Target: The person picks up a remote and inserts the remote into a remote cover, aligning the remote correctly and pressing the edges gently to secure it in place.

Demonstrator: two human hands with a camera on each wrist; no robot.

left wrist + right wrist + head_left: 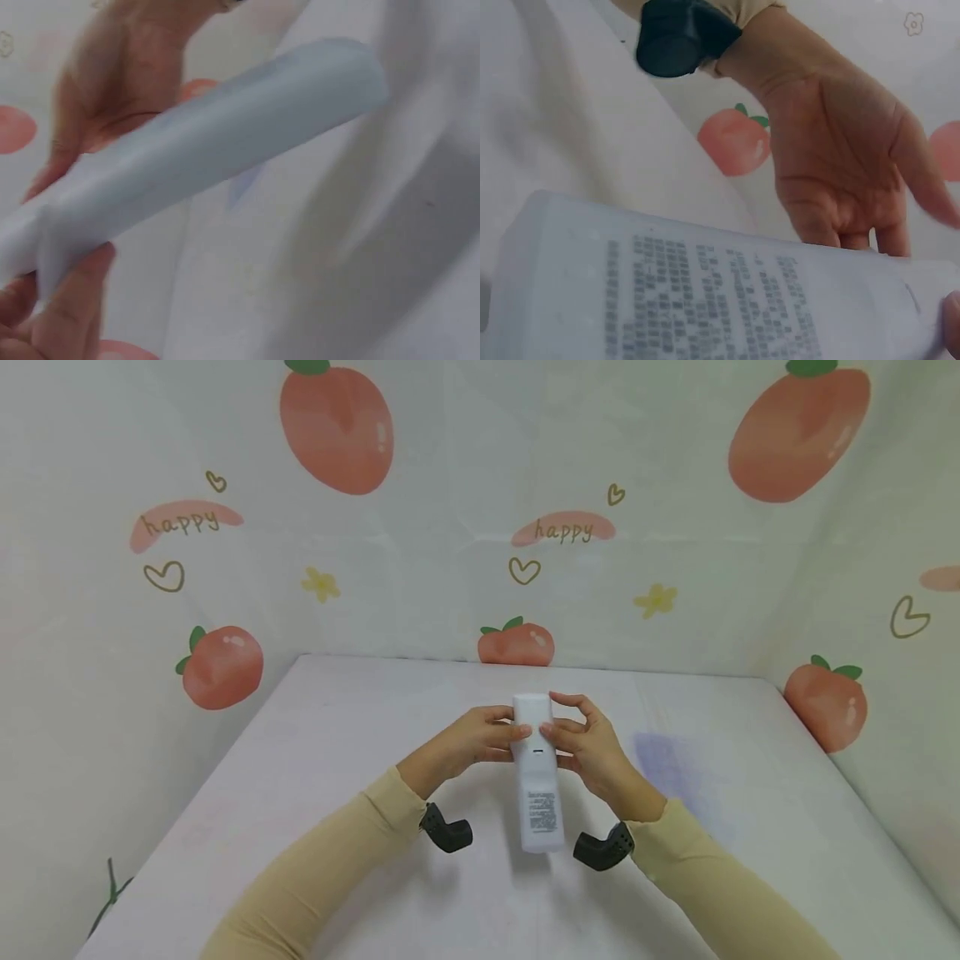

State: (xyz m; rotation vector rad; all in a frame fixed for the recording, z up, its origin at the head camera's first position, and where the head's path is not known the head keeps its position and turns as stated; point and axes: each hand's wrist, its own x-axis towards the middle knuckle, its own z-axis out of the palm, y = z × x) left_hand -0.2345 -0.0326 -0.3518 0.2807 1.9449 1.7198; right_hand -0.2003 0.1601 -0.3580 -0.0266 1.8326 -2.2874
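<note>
A white remote control (541, 777) is held up with its back toward the head camera, showing small printed text on the lower part and a cover notch higher up. My left hand (480, 739) grips its upper left side, thumb on the back. From the other side my right hand (588, 747) holds it, thumb near the notch and index finger at the top edge. The left wrist view shows the remote control (225, 135) edge-on, blurred. In the right wrist view the remote control's (705, 292) text is large, and my left hand (840, 142) shows its palm behind it.
Below the hands spreads a white table (360, 877) with a faint purple stain (671, 768). A white curtain (450, 460) with fruit prints stands behind and at the sides. Black wrist cameras (447, 831) sit under both wrists.
</note>
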